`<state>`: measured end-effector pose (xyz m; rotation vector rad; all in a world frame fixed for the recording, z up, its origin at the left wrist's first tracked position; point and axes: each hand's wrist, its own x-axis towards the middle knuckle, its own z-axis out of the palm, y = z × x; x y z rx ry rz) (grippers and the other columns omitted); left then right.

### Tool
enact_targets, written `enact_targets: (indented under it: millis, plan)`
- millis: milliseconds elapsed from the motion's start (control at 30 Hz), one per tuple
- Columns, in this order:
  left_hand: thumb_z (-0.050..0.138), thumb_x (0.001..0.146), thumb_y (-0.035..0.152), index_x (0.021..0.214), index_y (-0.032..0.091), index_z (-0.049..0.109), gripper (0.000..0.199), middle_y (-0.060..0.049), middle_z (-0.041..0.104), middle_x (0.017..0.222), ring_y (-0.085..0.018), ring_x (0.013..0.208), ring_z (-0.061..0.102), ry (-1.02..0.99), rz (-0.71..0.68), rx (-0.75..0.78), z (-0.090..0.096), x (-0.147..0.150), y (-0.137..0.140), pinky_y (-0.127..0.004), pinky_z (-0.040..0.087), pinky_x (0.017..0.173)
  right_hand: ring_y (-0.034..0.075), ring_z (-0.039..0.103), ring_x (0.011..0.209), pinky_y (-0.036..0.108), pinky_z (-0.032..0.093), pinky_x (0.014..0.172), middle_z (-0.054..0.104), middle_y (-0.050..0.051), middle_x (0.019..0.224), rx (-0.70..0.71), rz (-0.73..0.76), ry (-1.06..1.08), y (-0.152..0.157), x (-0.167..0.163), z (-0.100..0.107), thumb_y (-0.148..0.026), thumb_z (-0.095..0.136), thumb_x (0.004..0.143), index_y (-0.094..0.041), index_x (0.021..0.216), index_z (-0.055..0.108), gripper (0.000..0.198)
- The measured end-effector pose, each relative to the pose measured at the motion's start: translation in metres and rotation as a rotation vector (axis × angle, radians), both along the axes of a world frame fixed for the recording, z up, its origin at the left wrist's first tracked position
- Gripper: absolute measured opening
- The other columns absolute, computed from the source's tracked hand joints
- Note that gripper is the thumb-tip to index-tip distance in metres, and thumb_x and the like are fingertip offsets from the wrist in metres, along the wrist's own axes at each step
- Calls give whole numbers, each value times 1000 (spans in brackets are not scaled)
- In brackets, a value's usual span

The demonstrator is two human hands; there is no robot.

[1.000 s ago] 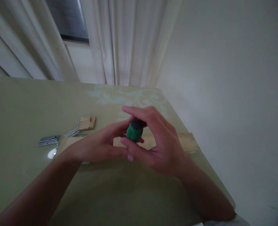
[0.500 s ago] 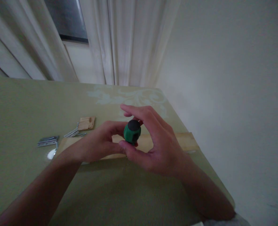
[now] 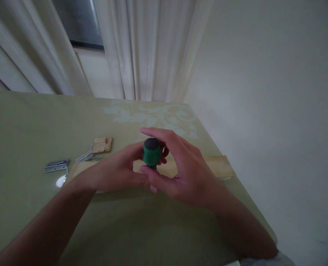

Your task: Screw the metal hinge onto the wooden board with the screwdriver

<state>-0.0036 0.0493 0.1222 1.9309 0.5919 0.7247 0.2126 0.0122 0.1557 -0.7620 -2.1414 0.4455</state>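
A screwdriver (image 3: 152, 153) with a green ribbed handle and a black end cap points down over the wooden board (image 3: 219, 166). Its tip is hidden beneath the handle and fingers. My right hand (image 3: 184, 166) curls around the handle from the right, thumb in front and index finger stretched out behind. From the left, my left hand (image 3: 122, 168) closes its thumb and fingers low by the screwdriver, over the board. What those fingertips grip is hidden.
Left of the board lie metal hinges (image 3: 57, 166), several loose screws and metal pieces (image 3: 84, 156), and a small wooden block (image 3: 101, 145). A shiny white spot (image 3: 61, 181) is near the board's left end. A wall (image 3: 263, 111) runs along the table's right edge; curtains (image 3: 158, 48) hang behind.
The screwdriver handle has turned and shifted slightly left and up. My right fingers have shifted around it, the index finger lower. My left hand has stayed nearly in place.
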Motion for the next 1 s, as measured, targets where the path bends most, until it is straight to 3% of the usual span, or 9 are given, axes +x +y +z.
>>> enact_targets:
  millis: [100, 167, 333, 467, 567, 667, 800, 933, 1000]
  plan:
    - [72, 98, 30, 124, 24, 71, 27, -7, 75, 123, -24, 112, 71, 28, -94, -6, 3, -4, 2, -35, 58, 98, 21, 70, 116, 38, 59, 100, 70, 7, 136, -43, 0, 14, -1, 1, 0, -23, 70, 97, -26, 151, 49, 59]
    - [72, 97, 28, 117, 24, 74, 20, -5, 77, 117, -25, 111, 72, 57, -60, 15, 4, -2, 1, -36, 58, 100, 22, 70, 115, 39, 59, 99, 70, 7, 135, -40, 7, 25, -2, 1, 1, -23, 71, 96, -28, 152, 48, 61]
    - [80, 87, 28, 127, 25, 68, 41, 1, 74, 120, -22, 110, 70, 30, 35, 25, 2, 7, -5, -29, 59, 95, 21, 69, 114, 38, 58, 99, 68, 6, 135, -14, -13, 12, -1, 1, 0, -25, 71, 96, -28, 150, 50, 58]
    - [70, 99, 31, 127, 23, 68, 29, -4, 74, 124, -23, 116, 70, 59, -96, 19, 1, -1, -2, -32, 58, 102, 19, 70, 102, 35, 58, 91, 71, 5, 125, -75, -36, 0, 0, 2, 0, -27, 72, 96, -27, 152, 48, 61]
    - [67, 101, 30, 125, 22, 69, 26, -8, 75, 126, -25, 118, 70, 45, -94, 45, 1, 0, 1, -37, 58, 104, 18, 68, 97, 34, 58, 88, 70, 5, 125, -90, -22, 2, -1, 2, 0, -26, 72, 96, -27, 153, 47, 63]
    - [74, 96, 27, 131, 21, 65, 37, -6, 73, 124, -24, 115, 70, 5, -25, 80, 0, 12, -3, -37, 59, 104, 16, 67, 92, 31, 57, 83, 70, 5, 123, -80, -15, 5, -1, 2, -1, -27, 74, 95, -27, 153, 48, 63]
    - [80, 91, 34, 138, 25, 60, 51, -1, 73, 117, -22, 111, 71, 62, -74, 32, 3, 8, -7, -32, 61, 98, 15, 65, 87, 29, 56, 79, 70, 3, 119, -82, -23, 6, -1, 3, -1, -26, 75, 94, -27, 152, 49, 63]
    - [65, 102, 30, 122, 23, 69, 22, -5, 76, 115, -23, 112, 72, 111, -118, 29, 8, -8, -1, -33, 59, 97, 14, 66, 88, 29, 56, 82, 71, 2, 114, -103, 4, 27, -2, 2, 1, -24, 75, 94, -25, 152, 48, 64]
    - [68, 99, 27, 114, 21, 71, 16, -4, 77, 111, -23, 109, 72, 92, -63, 25, 7, -5, -1, -32, 59, 93, 15, 68, 90, 30, 57, 85, 71, 2, 112, -113, 29, 36, -2, 2, 2, -24, 76, 93, -25, 152, 49, 65]
